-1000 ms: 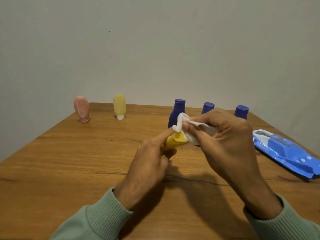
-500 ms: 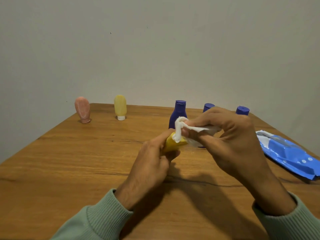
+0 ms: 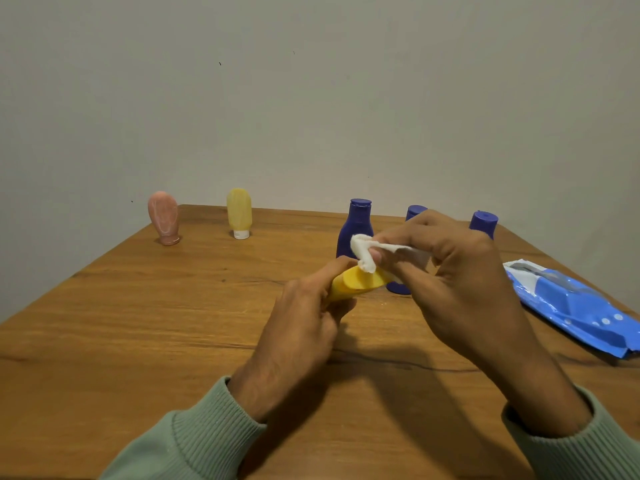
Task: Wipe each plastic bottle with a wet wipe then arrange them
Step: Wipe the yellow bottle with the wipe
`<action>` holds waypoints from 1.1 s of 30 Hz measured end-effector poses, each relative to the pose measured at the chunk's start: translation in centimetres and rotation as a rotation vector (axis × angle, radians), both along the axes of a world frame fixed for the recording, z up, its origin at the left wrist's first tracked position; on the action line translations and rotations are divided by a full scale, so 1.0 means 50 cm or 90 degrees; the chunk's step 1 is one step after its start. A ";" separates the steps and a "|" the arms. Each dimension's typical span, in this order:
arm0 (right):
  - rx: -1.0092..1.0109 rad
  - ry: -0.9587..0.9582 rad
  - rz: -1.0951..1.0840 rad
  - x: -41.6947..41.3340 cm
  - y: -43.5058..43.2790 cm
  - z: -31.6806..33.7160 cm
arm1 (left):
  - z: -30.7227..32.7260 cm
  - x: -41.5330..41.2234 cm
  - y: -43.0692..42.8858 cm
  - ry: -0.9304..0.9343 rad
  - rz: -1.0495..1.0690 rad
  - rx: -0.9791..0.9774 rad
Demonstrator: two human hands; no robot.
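We note the left hand [image 3: 304, 327] held over the tabletop [image 3: 138, 323], grip curled round the yellow bottle [image 3: 356, 284]. Beside it the right hand [image 3: 460, 282], grip pinching the wet wipe [image 3: 367, 251] against the bottle

A plain room, likely in a home. A wooden counter [image 3: 138, 341] against a bare off-white wall [image 3: 311, 98] carries small plastic bottles [image 3: 239, 213] and a wet-wipe pack [image 3: 571, 306].

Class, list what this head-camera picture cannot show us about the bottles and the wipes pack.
1. Head view, yellow bottle: near end hidden in the left hand.
2. Head view, middle blue bottle and right blue bottle: mostly hidden behind the right hand.
3. Head view, wipes pack: corner cut by the right edge; print unreadable.
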State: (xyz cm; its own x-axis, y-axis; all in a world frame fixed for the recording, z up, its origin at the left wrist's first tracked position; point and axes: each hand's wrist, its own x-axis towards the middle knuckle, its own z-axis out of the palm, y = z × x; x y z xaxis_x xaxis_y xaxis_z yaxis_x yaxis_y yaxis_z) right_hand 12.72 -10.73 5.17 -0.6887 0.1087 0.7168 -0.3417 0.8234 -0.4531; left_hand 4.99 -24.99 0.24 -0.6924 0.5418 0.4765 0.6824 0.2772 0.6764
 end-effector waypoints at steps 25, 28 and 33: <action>0.026 0.020 -0.026 0.013 -0.017 0.005 | -0.005 -0.002 -0.001 -0.087 -0.038 0.044; 0.042 0.001 0.016 0.018 -0.043 -0.004 | -0.020 -0.007 -0.001 -0.069 -0.037 0.067; 0.051 0.019 0.002 0.015 -0.032 0.001 | -0.015 -0.004 0.002 -0.076 -0.034 0.078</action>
